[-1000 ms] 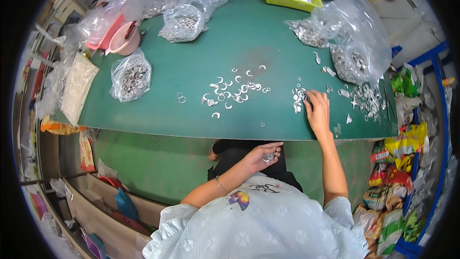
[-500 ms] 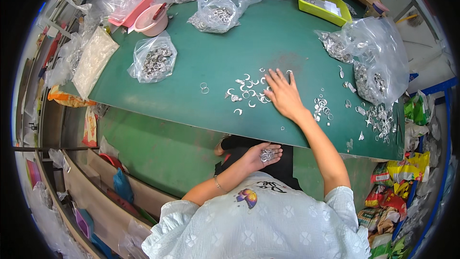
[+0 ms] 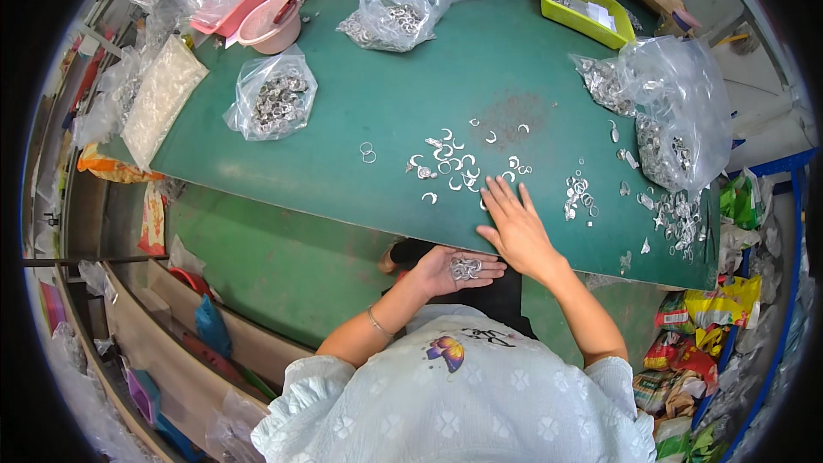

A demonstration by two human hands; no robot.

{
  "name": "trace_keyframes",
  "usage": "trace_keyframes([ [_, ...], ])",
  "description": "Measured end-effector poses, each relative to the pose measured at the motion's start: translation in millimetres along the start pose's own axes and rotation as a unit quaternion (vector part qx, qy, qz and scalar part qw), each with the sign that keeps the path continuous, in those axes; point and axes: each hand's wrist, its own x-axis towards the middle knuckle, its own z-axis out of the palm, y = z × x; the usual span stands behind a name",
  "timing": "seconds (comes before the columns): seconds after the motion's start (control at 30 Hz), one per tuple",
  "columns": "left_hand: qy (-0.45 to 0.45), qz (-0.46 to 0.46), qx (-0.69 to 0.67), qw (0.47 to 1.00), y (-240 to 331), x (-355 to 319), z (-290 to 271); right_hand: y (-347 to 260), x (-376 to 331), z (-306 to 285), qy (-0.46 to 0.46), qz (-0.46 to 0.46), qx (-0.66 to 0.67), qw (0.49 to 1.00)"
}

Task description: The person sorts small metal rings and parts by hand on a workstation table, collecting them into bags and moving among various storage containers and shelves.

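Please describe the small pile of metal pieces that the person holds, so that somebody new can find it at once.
Start at the green table and go to its near edge, where the right hand lies flat. Just below that edge, the left hand is cupped palm up. The silver pile of metal rings lies in this palm; the other loose pieces lie on the table.

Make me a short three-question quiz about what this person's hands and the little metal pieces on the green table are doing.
1. True or false: the left hand is cupped palm up below the table edge, with small metal rings in it.
2. What does the right hand rest on?
A. pink bowl
B. green table
C. yellow tray
3. What kind of container holds most of the metal parts on the table?

Key:
1. True.
2. B, the green table, beside the loose metal pieces.
3. Clear plastic bags.
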Motion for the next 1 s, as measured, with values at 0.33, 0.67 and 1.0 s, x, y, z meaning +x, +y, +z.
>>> trace_keyframes([
  [0.33, -0.045, 0.04, -0.034, 0.998, -1.6, 3.3, -15.5, -26.1, -24.9, -1.5, -0.017, 0.005, -0.004, 1.0],
  [0.67, -0.045, 0.058, -0.065, 0.995, -3.5, 8.7, -34.2, -37.6, -39.6, 4.2, -0.05, -0.038, 0.07, 0.996],
  [1.0, -0.098, 0.04, -0.084, 0.991, -1.5, 4.3, -17.3, -26.8, -35.6, 9.6, 0.021, -0.004, 0.041, 0.999],
])
